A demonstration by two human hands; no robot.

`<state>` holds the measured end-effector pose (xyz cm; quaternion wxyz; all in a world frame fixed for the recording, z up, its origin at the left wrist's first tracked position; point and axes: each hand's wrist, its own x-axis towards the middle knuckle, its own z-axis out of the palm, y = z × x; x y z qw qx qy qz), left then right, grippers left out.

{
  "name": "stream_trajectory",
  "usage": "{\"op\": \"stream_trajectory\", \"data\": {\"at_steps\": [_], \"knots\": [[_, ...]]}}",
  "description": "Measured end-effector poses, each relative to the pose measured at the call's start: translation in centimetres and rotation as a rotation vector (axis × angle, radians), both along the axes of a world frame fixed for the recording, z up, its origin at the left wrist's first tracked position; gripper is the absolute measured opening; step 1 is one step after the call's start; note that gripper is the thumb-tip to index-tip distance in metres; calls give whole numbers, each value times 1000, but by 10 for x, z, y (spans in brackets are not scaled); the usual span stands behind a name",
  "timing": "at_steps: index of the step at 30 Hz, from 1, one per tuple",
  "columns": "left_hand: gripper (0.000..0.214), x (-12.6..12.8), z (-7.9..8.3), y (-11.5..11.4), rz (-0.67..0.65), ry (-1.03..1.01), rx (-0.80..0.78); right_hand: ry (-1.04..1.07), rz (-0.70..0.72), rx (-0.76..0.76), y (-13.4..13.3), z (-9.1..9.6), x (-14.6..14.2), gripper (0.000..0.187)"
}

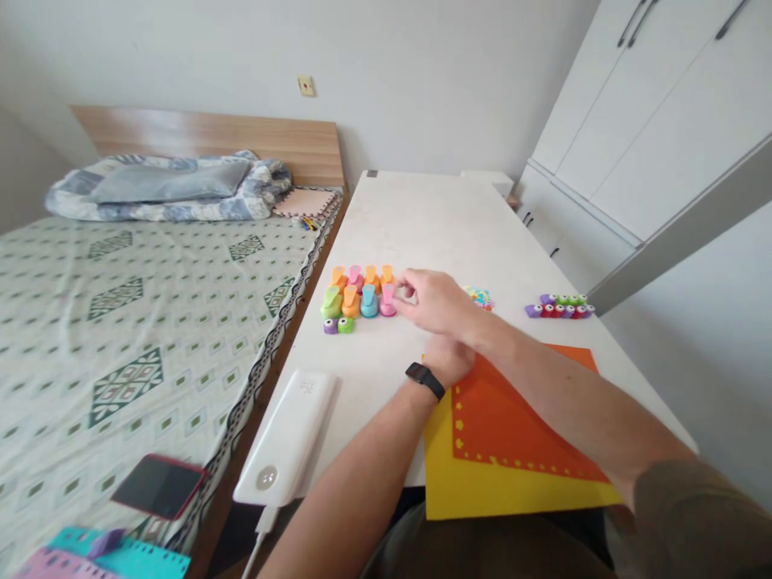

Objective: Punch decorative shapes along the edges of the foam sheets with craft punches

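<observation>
My right hand (435, 301) reaches across my left wrist to the row of craft punches. Its thumb and forefinger pinch at the right side of a pink craft punch (388, 300). Beside that one stand a blue punch (369, 301), an orange punch (351, 301) and a green punch (331, 301), with more orange and pink ones behind. My left hand (451, 359), a black band on its wrist, is blurred at the upper left corner of an orange sheet (512, 418). Its fingers are hidden. Small punched shapes line the orange sheet's edges, and a yellow sheet (443, 482) lies beneath it.
Two small punches (338, 326) sit before the rows, and several more (560, 307) at the table's right. Colourful paper bits (479, 297) lie beyond my right forearm. A white power bank (289, 438) with a cable lies front left. A bed (150, 322) adjoins the table (422, 217).
</observation>
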<state>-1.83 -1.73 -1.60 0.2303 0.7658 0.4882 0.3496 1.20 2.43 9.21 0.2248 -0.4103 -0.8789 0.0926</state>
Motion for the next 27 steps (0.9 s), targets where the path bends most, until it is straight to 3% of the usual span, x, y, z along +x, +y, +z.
{"op": "stream_trajectory", "data": {"at_steps": [4, 9, 13, 16, 21, 27], "knots": [[24, 0, 5, 0, -57, 47, 41, -4, -253, 7, 45, -3, 90, 34], [23, -1, 7, -1, -46, 54, 48, -342, -637, -83, 101, -18, 217, 42], [22, 0, 7, -1, -30, 34, 52, -589, -708, -236, 113, -27, 284, 40], [21, 0, 6, 0, -26, 24, 58, -659, -678, -316, 110, -34, 305, 37], [22, 0, 5, 0, -27, 5, 42, -677, -651, -364, 103, -44, 308, 32], [22, -2, 6, 0, -28, -10, 33, -514, -651, -247, 98, -50, 304, 21]]}}
